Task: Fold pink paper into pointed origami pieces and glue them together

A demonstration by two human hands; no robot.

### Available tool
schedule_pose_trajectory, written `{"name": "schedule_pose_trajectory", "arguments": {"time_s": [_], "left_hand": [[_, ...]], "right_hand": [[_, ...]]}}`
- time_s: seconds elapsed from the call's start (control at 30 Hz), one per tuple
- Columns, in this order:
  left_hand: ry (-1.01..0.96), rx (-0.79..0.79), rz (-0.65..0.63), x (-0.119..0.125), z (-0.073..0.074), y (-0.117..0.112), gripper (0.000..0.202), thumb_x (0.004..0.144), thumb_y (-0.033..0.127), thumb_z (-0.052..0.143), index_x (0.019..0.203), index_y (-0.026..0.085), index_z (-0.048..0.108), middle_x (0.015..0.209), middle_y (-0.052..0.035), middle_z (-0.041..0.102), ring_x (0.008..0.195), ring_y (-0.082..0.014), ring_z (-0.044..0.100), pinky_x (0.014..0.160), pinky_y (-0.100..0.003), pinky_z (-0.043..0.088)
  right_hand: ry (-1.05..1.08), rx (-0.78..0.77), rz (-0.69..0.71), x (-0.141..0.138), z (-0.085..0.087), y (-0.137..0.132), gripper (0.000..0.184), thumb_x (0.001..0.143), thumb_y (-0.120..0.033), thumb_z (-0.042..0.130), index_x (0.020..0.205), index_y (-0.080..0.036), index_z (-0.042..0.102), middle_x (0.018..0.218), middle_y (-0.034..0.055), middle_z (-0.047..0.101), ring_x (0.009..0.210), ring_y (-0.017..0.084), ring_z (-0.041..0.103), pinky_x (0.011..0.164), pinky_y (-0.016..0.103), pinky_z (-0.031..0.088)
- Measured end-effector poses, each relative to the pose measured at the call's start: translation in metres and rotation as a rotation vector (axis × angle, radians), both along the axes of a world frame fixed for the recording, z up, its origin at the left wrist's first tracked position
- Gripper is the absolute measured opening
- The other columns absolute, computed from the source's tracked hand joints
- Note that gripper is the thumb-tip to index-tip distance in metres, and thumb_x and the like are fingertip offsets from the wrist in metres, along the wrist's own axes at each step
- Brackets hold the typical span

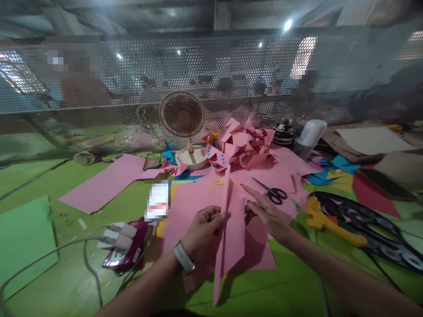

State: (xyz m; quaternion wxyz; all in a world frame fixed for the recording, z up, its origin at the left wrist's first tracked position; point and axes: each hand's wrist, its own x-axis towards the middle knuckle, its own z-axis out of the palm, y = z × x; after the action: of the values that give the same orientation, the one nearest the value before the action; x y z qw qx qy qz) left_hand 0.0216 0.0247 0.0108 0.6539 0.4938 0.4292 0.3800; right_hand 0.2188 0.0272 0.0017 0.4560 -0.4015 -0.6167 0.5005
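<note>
My left hand [202,231], with a white watch band on its wrist, pinches the upper edge of a folded pink paper sheet [231,233] held upright above the table. My right hand [269,213] is on the other side of the sheet, its fingers stretched out and pointing left along the fold; the thumb seems to be behind the paper. More flat pink sheets [198,198] lie under the hands. Black-handled scissors [272,192] rest just beyond my right hand.
A heap of folded pink paper shapes [241,145] sits beside a small desk fan [183,119]. A yellow glue gun [325,222] lies right, a purple device with plugs [127,248] left. A perforated metal screen [132,79] backs the green table [66,273].
</note>
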Motion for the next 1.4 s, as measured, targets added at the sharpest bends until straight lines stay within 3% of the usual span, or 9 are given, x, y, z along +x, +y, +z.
{"name": "schedule_pose_trajectory", "arguments": {"time_s": [0.07, 0.2, 0.4, 0.7, 0.93, 1.07, 1.23, 1.4], "left_hand": [[-0.004, -0.008, 0.013, -0.002, 0.001, 0.001, 0.034, 0.070, 0.045, 0.067, 0.073, 0.014, 0.054, 0.052, 0.0071, 0.042, 0.045, -0.0039, 0.033, 0.044, -0.017, 0.025], [-0.020, -0.026, -0.018, -0.004, 0.000, 0.003, 0.034, 0.071, 0.044, 0.067, 0.069, 0.014, 0.050, 0.051, 0.0077, 0.039, 0.044, -0.0036, 0.031, 0.044, -0.017, 0.024], [-0.081, -0.044, -0.053, -0.004, -0.004, 0.003, 0.035, 0.066, 0.042, 0.072, 0.079, 0.016, 0.051, 0.051, 0.0100, 0.035, 0.044, -0.0037, 0.030, 0.044, -0.017, 0.026], [-0.108, -0.042, -0.139, -0.005, -0.003, 0.002, 0.032, 0.072, 0.041, 0.067, 0.070, 0.015, 0.049, 0.053, 0.0079, 0.038, 0.047, -0.0040, 0.031, 0.047, -0.018, 0.026], [-0.089, -0.026, -0.156, -0.004, -0.002, 0.001, 0.033, 0.073, 0.043, 0.066, 0.068, 0.015, 0.048, 0.054, 0.0070, 0.038, 0.047, -0.0041, 0.031, 0.047, -0.018, 0.027], [-0.081, -0.046, -0.167, -0.004, -0.003, 0.000, 0.032, 0.074, 0.042, 0.065, 0.074, 0.016, 0.048, 0.060, 0.0058, 0.042, 0.051, -0.0049, 0.036, 0.051, -0.018, 0.033], [-0.042, 0.012, -0.200, -0.004, -0.003, 0.000, 0.030, 0.076, 0.043, 0.063, 0.079, 0.015, 0.051, 0.062, 0.0055, 0.042, 0.054, -0.0056, 0.037, 0.053, -0.018, 0.035], [-0.018, 0.037, -0.229, -0.002, 0.001, -0.003, 0.029, 0.076, 0.042, 0.062, 0.084, 0.016, 0.051, 0.070, 0.0034, 0.046, 0.061, -0.0078, 0.042, 0.059, -0.021, 0.039]], "right_hand": [[-0.085, 0.105, 0.076, 0.002, 0.000, 0.000, 0.048, 0.088, -0.027, 0.044, 0.136, -0.027, 0.037, 0.076, 0.0000, 0.059, 0.069, 0.013, 0.056, 0.069, 0.029, 0.049], [-0.289, 0.466, 0.141, 0.004, -0.004, 0.003, 0.032, 0.085, -0.018, 0.049, 0.113, -0.027, 0.063, 0.076, 0.0024, 0.059, 0.071, 0.013, 0.055, 0.065, 0.025, 0.045], [-0.346, 0.620, 0.166, 0.007, -0.010, 0.009, 0.029, 0.089, -0.021, 0.047, 0.113, -0.026, 0.062, 0.071, 0.0035, 0.058, 0.068, 0.013, 0.054, 0.060, 0.024, 0.041], [-0.345, 0.558, 0.201, 0.013, -0.015, 0.017, 0.027, 0.088, -0.028, 0.051, 0.111, -0.025, 0.064, 0.069, 0.0013, 0.052, 0.066, 0.011, 0.052, 0.058, 0.021, 0.039], [-0.225, 0.461, 0.186, 0.009, -0.010, 0.016, 0.022, 0.083, -0.031, 0.059, 0.101, -0.023, 0.069, 0.068, 0.0002, 0.052, 0.062, 0.010, 0.051, 0.055, 0.020, 0.040], [-0.228, 0.414, 0.147, 0.006, -0.007, 0.013, 0.018, 0.083, -0.031, 0.058, 0.093, -0.023, 0.070, 0.070, 0.0013, 0.057, 0.065, 0.010, 0.054, 0.058, 0.021, 0.042], [-0.180, 0.236, 0.112, 0.004, -0.005, 0.011, 0.019, 0.081, -0.036, 0.059, 0.086, -0.019, 0.068, 0.080, 0.0041, 0.064, 0.074, 0.014, 0.060, 0.066, 0.025, 0.047], [-0.172, 0.267, 0.005, 0.000, -0.002, 0.008, 0.018, 0.081, -0.034, 0.060, 0.078, -0.019, 0.068, 0.072, 0.0021, 0.061, 0.069, 0.013, 0.057, 0.063, 0.024, 0.044]]}}
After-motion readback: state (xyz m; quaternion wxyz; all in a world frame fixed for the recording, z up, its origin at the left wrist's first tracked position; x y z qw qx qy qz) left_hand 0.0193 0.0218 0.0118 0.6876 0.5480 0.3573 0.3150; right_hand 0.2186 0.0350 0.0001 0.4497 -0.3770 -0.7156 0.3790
